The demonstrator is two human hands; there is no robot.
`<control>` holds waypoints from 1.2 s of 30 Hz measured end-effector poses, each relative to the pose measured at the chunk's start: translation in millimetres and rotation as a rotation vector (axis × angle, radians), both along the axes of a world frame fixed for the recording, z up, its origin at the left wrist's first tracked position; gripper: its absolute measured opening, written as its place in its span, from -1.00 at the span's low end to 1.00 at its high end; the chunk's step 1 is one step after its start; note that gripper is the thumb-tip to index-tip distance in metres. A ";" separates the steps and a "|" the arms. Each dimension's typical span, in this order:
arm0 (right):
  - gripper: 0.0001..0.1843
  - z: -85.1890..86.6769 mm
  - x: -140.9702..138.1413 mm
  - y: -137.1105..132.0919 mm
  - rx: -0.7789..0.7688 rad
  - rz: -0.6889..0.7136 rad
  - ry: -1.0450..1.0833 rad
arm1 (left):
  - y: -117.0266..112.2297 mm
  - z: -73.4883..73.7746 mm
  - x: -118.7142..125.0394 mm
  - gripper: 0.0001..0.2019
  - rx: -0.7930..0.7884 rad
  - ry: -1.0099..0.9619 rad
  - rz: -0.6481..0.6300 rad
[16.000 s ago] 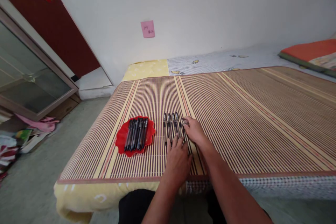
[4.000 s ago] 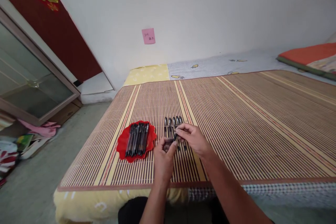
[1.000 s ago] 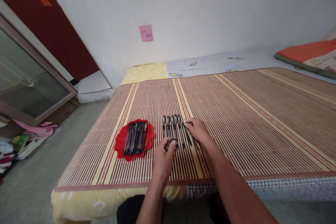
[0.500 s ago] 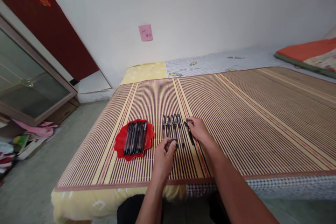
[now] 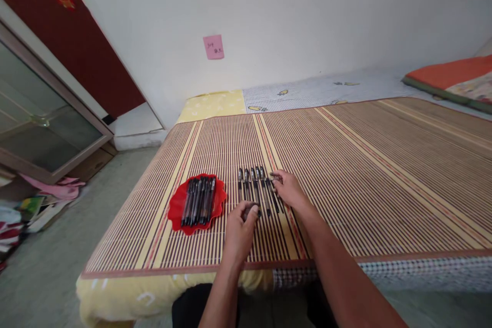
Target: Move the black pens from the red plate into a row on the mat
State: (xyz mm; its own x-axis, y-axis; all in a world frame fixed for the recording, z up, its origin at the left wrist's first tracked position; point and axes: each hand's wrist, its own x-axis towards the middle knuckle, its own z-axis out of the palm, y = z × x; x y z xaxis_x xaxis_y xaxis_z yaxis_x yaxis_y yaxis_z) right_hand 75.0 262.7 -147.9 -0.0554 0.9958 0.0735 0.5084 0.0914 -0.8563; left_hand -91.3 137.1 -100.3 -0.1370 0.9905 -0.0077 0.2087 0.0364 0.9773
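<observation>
Several black capped pens [image 5: 257,184] lie side by side on the striped mat [image 5: 338,205], caps pointing away from me. Over their near ends, on the left side, rests my left hand [image 5: 240,223], its fingers curved and the thumb apart from them; it hides the lower ends of some pens. The rightmost pen [image 5: 274,198] slants slightly. Just right of that pen's upper end is my right hand [image 5: 288,187], thumb and forefinger a little apart, close to it. A red scalloped plate [image 5: 175,210] to the left holds more black pens [image 5: 198,202].
The mat covers a bed with yellow bedding [image 5: 126,297] along its near edge. A folded orange quilt [image 5: 446,74] lies at the far right. A pink note [image 5: 213,47] is stuck on the wall. A glass-doored cabinet [image 5: 46,113] stands left, beside clutter on the floor.
The upper end of the rightmost pen has shifted left, nearer the row. My right hand has barely moved, and my left hand stays in place.
</observation>
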 end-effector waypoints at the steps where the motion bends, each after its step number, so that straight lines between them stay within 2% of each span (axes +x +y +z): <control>1: -0.64 1.5 1.2 -0.6 0.041 -0.008 -0.035 | -0.1 0.3 0.0 -0.76 0.001 -0.002 -0.001; 4: -0.69 4.7 6.2 -3.0 0.105 -0.020 -0.164 | -0.2 0.8 -0.5 -0.77 -0.006 0.000 -0.003; 7: -0.70 5.6 10.2 -5.7 0.076 0.007 -0.233 | -0.2 0.1 -1.1 -0.77 -0.005 0.010 -0.011; 15: -0.65 6.0 4.8 -8.4 0.111 0.037 -0.209 | -0.7 -4.4 -1.8 -0.78 0.009 0.032 -0.024; 21: -0.62 1.9 -5.9 -6.5 0.163 0.080 -0.299 | -0.2 -6.1 -1.8 -0.78 0.022 0.035 -0.033; 26: -0.64 0.6 -10.6 -6.4 0.143 0.093 -0.346 | 0.4 -6.7 -1.2 -0.78 0.014 0.030 -0.030; 36: -0.66 8.1 -13.0 -12.3 0.101 0.096 -0.371 | 0.3 -6.5 -0.2 -0.77 0.001 0.014 -0.031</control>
